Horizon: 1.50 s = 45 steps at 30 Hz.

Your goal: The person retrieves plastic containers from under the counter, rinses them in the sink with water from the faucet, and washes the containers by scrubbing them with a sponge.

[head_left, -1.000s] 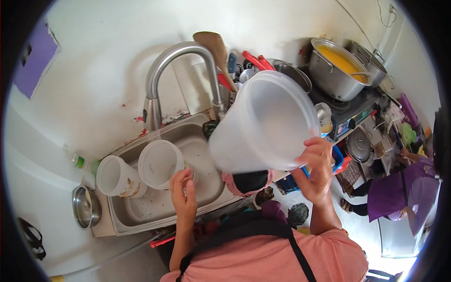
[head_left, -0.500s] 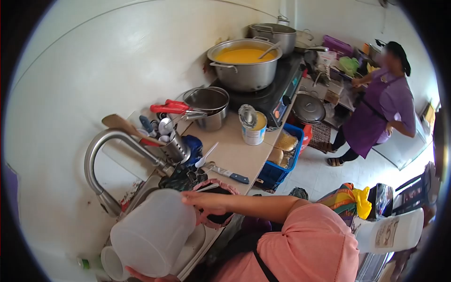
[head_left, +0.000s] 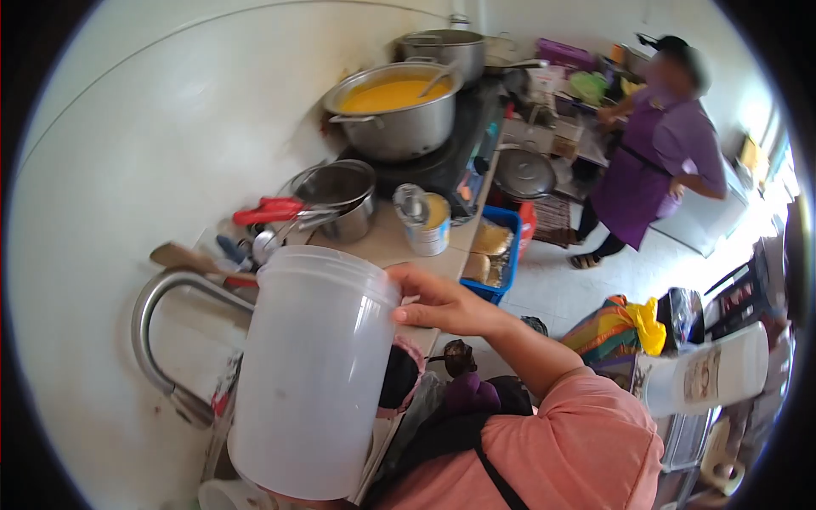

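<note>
Aloft and not yet put down, a translucent tub (head_left: 313,374) is before me at seven o'clock, rim pinched by slightly parted fingers of the right hand (head_left: 442,302), the left hand's (head_left: 306,502) grip too hidden beneath to tell.

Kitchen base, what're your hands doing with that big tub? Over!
Right hand gripping tub by its rim. Left hand mostly hidden, near tub's bottom. Faucet partly behind tub.

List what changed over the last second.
The large translucent container turned so its mouth no longer faces the camera; the view swung right. The left hand, now mostly hidden, came to its base. The right hand still grips the rim; the pot stays on the stove.
</note>
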### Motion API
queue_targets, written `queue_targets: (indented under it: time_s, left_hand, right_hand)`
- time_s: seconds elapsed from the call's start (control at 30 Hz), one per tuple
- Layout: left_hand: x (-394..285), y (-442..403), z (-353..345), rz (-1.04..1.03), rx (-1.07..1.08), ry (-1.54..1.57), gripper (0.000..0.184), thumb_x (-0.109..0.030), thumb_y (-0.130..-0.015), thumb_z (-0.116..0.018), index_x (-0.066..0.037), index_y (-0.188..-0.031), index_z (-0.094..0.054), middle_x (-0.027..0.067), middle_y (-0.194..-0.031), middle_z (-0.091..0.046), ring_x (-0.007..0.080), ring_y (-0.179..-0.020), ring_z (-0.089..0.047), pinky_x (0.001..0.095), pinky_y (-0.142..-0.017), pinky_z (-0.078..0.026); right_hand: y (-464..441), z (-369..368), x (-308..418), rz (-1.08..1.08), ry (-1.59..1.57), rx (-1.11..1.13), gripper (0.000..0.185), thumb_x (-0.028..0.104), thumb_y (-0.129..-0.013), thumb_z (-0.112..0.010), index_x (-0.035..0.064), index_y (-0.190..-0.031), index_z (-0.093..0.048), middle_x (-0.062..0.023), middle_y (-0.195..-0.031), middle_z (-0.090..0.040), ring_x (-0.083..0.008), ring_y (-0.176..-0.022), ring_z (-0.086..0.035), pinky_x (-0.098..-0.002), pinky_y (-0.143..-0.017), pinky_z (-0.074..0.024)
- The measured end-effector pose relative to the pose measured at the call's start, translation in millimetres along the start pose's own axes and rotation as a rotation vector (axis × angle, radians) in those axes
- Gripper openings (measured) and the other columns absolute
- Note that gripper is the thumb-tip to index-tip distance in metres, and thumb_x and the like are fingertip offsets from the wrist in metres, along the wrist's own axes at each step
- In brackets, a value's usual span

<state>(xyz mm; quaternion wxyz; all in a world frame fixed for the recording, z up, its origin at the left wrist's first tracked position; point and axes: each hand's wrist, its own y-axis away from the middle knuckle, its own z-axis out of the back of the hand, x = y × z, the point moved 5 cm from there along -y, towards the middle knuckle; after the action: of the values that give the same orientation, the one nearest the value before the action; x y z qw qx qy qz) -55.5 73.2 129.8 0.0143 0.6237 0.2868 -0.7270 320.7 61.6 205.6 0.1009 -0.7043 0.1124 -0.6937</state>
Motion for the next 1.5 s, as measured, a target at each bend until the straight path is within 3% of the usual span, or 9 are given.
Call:
queue_targets:
  time_s: [0.1,0.2,0.33,0.53,0.6,0.67,0.9,1.1,1.5]
  left_hand:
    - [26,-7,-32,0.073,0.133,0.085,0.041,-0.032,-0.094,-0.039,-0.001,-0.121,-0.045,0.0221,-0.111,-0.052,0.0289,-0.085,-0.056,0.0421,-0.074,-0.046]
    - [-49,10,-85,-0.551,0.187,0.245,0.027,-0.019,-0.094,-0.041,0.001,-0.107,-0.053,0.0163,-0.091,-0.059,0.0213,-0.070,-0.054,0.0361,-0.065,-0.047]
    - [-45,16,-119,-0.342,0.694,0.276,0.028,-0.021,-0.094,-0.044,0.003,-0.104,-0.054,0.0140,-0.085,-0.060,0.0208,-0.073,-0.056,0.0349,-0.065,-0.047]
    - [-71,52,-160,-0.246,0.852,0.400,0.030,-0.023,-0.095,-0.045,0.004,-0.101,-0.055,0.0149,-0.084,-0.060,0.0207,-0.071,-0.056,0.0343,-0.066,-0.048]
    - [-75,57,-166,-0.222,0.884,0.429,0.030,-0.024,-0.095,-0.045,0.004,-0.100,-0.056,0.0152,-0.083,-0.060,0.0206,-0.071,-0.056,0.0341,-0.066,-0.048]
    - [-83,63,-173,-0.227,0.930,0.418,0.031,-0.024,-0.095,-0.044,0.004,-0.099,-0.057,0.0146,-0.082,-0.060,0.0215,-0.070,-0.057,0.0329,-0.067,-0.048]
    - [-85,72,-188,-0.206,1.037,0.435,0.030,-0.024,-0.095,-0.045,0.004,-0.097,-0.057,0.0128,-0.082,-0.061,0.0215,-0.071,-0.057,0.0313,-0.068,-0.049]
    - [-75,67,-190,-0.155,1.027,0.430,0.030,-0.023,-0.095,-0.045,0.004,-0.097,-0.057,0.0126,-0.083,-0.060,0.0214,-0.072,-0.057,0.0313,-0.068,-0.049]
    - [-64,68,-193,-0.083,0.981,0.386,0.029,-0.022,-0.094,-0.046,0.004,-0.096,-0.058,0.0125,-0.083,-0.060,0.0215,-0.072,-0.058,0.0316,-0.067,-0.049]
  right_hand:
    - [33,21,70,0.428,0.569,-0.117,0.043,0.019,-0.085,-0.062,0.0028,-0.122,-0.048,-0.0105,-0.111,-0.055,-0.0226,-0.104,-0.052,-0.0340,-0.086,-0.0439]
    - [76,29,117,0.398,0.947,-0.248,0.042,0.019,-0.082,-0.064,0.0020,-0.118,-0.051,-0.0131,-0.109,-0.057,-0.0275,-0.098,-0.054,-0.0338,-0.082,-0.0448]
    - [155,50,160,0.390,1.107,-0.664,0.039,0.020,-0.083,-0.063,0.0082,-0.118,-0.050,-0.0109,-0.094,-0.056,-0.0263,-0.083,-0.054,-0.0367,-0.072,-0.0454]
    - [327,37,212,0.043,1.065,-1.569,0.040,0.018,-0.088,-0.056,0.0081,-0.125,-0.047,-0.0061,-0.102,-0.056,-0.0125,-0.084,-0.055,-0.0276,-0.071,-0.0497]
    - [390,31,222,0.047,1.155,-1.856,0.059,0.044,-0.090,-0.048,0.0024,-0.131,-0.040,-0.0070,-0.105,-0.057,-0.0150,-0.096,-0.057,-0.0265,-0.069,-0.0513]
    - [436,23,232,0.185,1.046,-2.064,0.058,0.046,-0.090,-0.048,0.0036,-0.130,-0.041,-0.0087,-0.105,-0.057,-0.0180,-0.094,-0.059,-0.0303,-0.066,-0.0550]
    - [562,38,232,0.563,0.300,-2.169,0.040,0.034,-0.094,-0.042,-0.0001,-0.114,-0.045,-0.0153,-0.100,-0.058,-0.0278,-0.081,-0.062,-0.0525,-0.069,-0.0554]
    - [593,50,211,0.746,0.090,-2.176,0.040,0.032,-0.096,-0.038,-0.0016,-0.117,-0.042,-0.0171,-0.104,-0.056,-0.0309,-0.083,-0.061,-0.0527,-0.073,-0.0551]
    - [624,62,209,0.289,0.224,-2.322,0.040,0.031,-0.096,-0.031,-0.0059,-0.109,-0.041,-0.0270,-0.097,-0.057,-0.0349,-0.079,-0.065,-0.0396,-0.061,-0.0590]
